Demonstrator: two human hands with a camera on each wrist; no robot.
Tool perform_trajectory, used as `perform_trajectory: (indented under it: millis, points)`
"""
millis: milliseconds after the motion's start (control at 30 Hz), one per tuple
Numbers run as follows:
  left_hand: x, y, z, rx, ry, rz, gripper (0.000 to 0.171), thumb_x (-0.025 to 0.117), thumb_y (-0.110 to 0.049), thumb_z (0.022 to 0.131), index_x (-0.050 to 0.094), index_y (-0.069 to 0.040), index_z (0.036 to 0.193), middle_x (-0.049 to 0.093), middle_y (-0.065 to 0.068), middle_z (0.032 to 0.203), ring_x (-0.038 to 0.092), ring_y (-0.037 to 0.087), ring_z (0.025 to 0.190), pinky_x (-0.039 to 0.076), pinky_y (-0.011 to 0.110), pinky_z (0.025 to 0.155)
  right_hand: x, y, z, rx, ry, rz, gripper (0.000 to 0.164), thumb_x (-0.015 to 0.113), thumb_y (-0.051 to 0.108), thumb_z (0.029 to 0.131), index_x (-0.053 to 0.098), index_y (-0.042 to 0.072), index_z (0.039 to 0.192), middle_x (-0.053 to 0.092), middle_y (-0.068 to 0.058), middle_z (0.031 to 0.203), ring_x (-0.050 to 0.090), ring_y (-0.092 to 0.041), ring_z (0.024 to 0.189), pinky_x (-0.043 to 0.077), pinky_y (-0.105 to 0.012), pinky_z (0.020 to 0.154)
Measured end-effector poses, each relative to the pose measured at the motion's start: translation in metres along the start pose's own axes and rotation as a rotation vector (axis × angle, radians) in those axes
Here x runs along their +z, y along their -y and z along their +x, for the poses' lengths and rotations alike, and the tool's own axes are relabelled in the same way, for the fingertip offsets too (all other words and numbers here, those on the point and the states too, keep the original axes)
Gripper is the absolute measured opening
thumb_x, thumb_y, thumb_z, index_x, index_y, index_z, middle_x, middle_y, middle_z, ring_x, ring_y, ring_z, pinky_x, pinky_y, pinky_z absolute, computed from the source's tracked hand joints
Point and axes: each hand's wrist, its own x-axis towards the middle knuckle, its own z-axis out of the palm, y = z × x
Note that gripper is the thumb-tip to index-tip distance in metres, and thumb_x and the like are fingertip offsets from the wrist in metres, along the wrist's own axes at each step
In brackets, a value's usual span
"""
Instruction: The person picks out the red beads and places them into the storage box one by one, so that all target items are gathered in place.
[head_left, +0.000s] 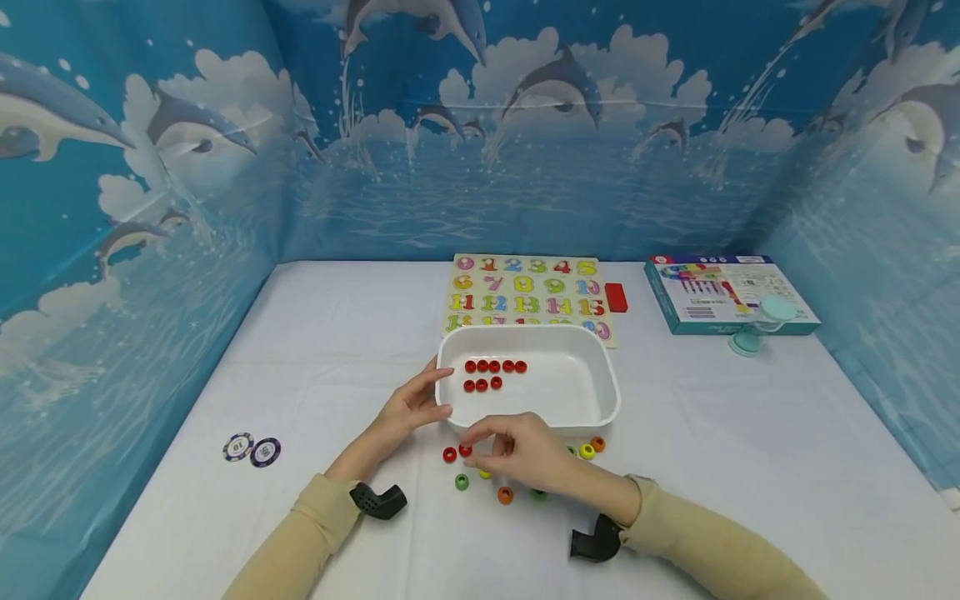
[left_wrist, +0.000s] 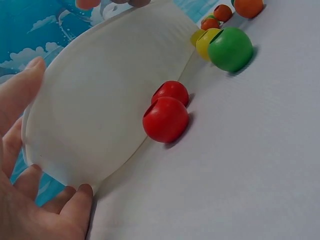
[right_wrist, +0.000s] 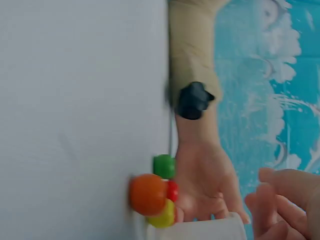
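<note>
A white plastic tray holds several red beads in two rows. My left hand grips the tray's left end, thumb by the near corner and fingers at the rim. My right hand hovers in front of the tray, thumb and index finger bent toward each other with a gap between. Two red beads lie on the cloth against the tray's near wall, close under the right fingertips in the head view. No bead shows between the right-hand fingers in the right wrist view.
Green, orange and yellow beads lie before the tray, some partly behind the right hand. A number board and red block sit behind. A box with a mint-green object stands right; two chips lie left.
</note>
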Motion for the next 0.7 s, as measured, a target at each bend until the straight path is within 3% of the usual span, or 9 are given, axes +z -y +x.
perform_trajectory:
  millis: [133, 233, 567, 700]
  points:
    - [0.000, 0.000, 0.000, -0.011, 0.000, -0.003, 0.055, 0.056, 0.005, 0.084, 0.032, 0.005, 0.134, 0.002, 0.002, 0.149, 0.007, 0.020, 0.134, 0.020, 0.037, 0.105, 0.015, -0.006, -0.006, 0.015, -0.056, -0.118, 0.035, 0.063, 0.038, 0.081, 0.064, 0.016, 0.107, 0.050, 0.013, 0.052, 0.040, -0.001, 0.038, 0.036, -0.019, 0.034]
    - [0.000, -0.001, 0.000, -0.023, 0.001, 0.001, 0.056, 0.056, 0.004, 0.085, 0.031, 0.003, 0.135, 0.002, 0.001, 0.149, 0.006, 0.018, 0.134, 0.020, 0.036, 0.105, 0.023, -0.012, -0.007, 0.050, -0.070, -0.177, 0.038, 0.065, 0.038, 0.080, 0.062, 0.017, 0.111, 0.043, 0.014, 0.048, 0.039, -0.001, 0.037, 0.035, -0.019, 0.034]
    - [0.001, -0.003, 0.000, -0.050, -0.013, -0.012, 0.056, 0.057, 0.000, 0.085, 0.033, 0.000, 0.135, 0.004, 0.000, 0.149, 0.008, 0.015, 0.134, 0.015, 0.036, 0.107, 0.035, -0.027, -0.005, 0.042, -0.128, -0.398, 0.035, 0.068, 0.034, 0.077, 0.063, 0.022, 0.110, 0.062, 0.013, 0.093, 0.036, 0.001, 0.046, 0.036, -0.016, 0.051]
    - [0.001, -0.004, 0.000, -0.055, -0.023, -0.012, 0.055, 0.058, 0.000, 0.085, 0.035, -0.002, 0.135, 0.005, 0.000, 0.149, 0.008, 0.016, 0.134, 0.015, 0.035, 0.106, 0.036, -0.030, -0.004, 0.058, -0.131, -0.403, 0.029, 0.069, 0.028, 0.077, 0.064, 0.024, 0.105, 0.063, 0.015, 0.093, 0.040, 0.001, 0.050, 0.038, -0.016, 0.054]
